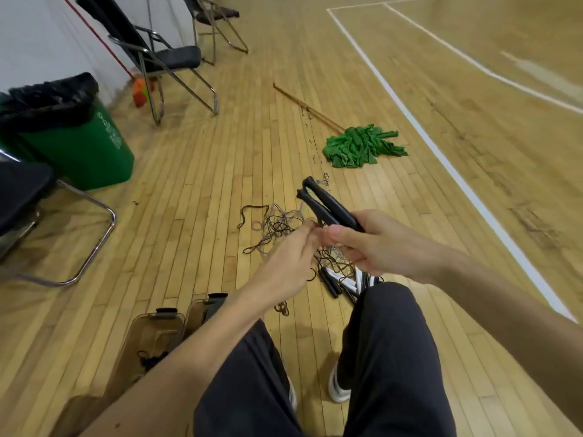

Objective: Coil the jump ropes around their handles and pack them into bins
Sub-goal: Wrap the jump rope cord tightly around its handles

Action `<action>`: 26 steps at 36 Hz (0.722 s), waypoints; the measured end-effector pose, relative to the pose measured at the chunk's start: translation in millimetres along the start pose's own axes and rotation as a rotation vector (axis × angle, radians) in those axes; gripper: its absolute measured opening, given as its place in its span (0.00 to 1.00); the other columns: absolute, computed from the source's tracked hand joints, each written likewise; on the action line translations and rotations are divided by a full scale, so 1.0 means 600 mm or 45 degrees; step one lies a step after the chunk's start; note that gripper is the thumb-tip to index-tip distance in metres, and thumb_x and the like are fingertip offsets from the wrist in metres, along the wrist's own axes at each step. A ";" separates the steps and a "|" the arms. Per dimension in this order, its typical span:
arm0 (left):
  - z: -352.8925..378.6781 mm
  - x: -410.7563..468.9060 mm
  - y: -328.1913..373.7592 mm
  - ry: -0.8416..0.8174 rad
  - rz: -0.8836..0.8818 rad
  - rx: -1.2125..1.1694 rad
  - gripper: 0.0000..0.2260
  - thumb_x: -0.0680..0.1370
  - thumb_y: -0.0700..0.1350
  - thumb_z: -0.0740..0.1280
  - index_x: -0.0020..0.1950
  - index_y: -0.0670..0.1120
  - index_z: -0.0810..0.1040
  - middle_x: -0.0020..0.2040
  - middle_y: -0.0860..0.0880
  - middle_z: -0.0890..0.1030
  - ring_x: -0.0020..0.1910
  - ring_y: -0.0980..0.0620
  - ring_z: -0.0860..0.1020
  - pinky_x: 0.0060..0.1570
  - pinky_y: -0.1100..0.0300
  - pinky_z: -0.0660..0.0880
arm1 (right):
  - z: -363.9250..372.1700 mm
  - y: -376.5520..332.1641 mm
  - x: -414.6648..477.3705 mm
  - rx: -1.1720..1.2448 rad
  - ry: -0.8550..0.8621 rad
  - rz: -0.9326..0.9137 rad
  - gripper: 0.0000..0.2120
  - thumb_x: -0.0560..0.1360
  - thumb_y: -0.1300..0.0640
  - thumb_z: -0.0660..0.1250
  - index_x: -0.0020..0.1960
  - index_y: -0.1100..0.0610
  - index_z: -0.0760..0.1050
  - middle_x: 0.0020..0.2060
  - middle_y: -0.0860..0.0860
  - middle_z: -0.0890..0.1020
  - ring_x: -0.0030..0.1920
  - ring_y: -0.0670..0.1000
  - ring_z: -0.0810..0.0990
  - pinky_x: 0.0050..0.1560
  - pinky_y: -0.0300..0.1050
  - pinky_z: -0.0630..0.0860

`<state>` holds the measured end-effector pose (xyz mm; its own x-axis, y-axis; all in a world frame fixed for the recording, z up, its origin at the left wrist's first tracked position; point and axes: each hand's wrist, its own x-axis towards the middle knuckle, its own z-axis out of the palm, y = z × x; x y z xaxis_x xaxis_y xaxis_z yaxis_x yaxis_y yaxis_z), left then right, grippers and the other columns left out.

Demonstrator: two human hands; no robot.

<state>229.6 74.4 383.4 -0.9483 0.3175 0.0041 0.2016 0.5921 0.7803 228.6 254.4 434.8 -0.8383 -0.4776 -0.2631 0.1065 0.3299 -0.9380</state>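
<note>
Wooden plank floor (473, 222) lies open at right. Obstacles: tangled thin dark cords (274, 223), centre; green cloth-strip mop (362, 146) above them; green plastic bin (79, 152) and black folding chairs (176, 56), left; clear plastic bins (157, 326), lower left.

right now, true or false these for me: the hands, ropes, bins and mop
The right hand grips two black handles. True.
The left hand rests on a knee. False: it is raised, fingers pinching a rope beside the handles.
A tangle of ropes lies on the floor. True.
The mop head is red. False: it is green.
The clear bins stand on a chair. False: they stand on the floor by the left leg.
</note>
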 end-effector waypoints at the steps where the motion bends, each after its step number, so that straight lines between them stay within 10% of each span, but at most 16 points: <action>1: -0.005 -0.004 -0.007 -0.045 0.028 0.161 0.15 0.86 0.55 0.50 0.64 0.52 0.73 0.43 0.56 0.78 0.37 0.55 0.77 0.39 0.53 0.75 | 0.000 0.011 0.003 -0.102 0.022 0.001 0.08 0.84 0.54 0.60 0.50 0.56 0.73 0.29 0.46 0.66 0.27 0.45 0.62 0.26 0.38 0.62; 4: -0.018 -0.010 -0.009 -0.236 0.094 0.544 0.14 0.86 0.55 0.50 0.43 0.57 0.68 0.35 0.52 0.74 0.30 0.50 0.73 0.31 0.55 0.68 | 0.003 0.043 0.017 -0.507 0.065 0.043 0.12 0.85 0.52 0.59 0.43 0.54 0.70 0.30 0.47 0.68 0.25 0.43 0.65 0.28 0.36 0.63; 10: -0.047 0.014 0.004 -0.488 0.319 1.193 0.17 0.85 0.58 0.51 0.44 0.50 0.70 0.34 0.55 0.70 0.31 0.55 0.69 0.33 0.56 0.67 | 0.025 0.092 0.038 -1.017 -0.235 0.319 0.13 0.85 0.49 0.58 0.45 0.53 0.70 0.37 0.52 0.77 0.36 0.53 0.76 0.38 0.48 0.72; 26: -0.081 0.031 0.017 -0.814 0.140 -0.017 0.11 0.77 0.52 0.71 0.40 0.47 0.84 0.31 0.45 0.75 0.31 0.49 0.68 0.35 0.61 0.66 | 0.031 0.068 -0.020 -0.741 -0.552 -0.016 0.13 0.84 0.50 0.62 0.47 0.59 0.72 0.33 0.48 0.69 0.29 0.44 0.67 0.32 0.36 0.67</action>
<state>202.0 50.3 422.0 -0.5881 0.7567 -0.2855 0.2827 0.5230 0.8041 253.3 258.4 395.3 -0.5371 -0.7242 -0.4325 -0.3047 0.6447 -0.7011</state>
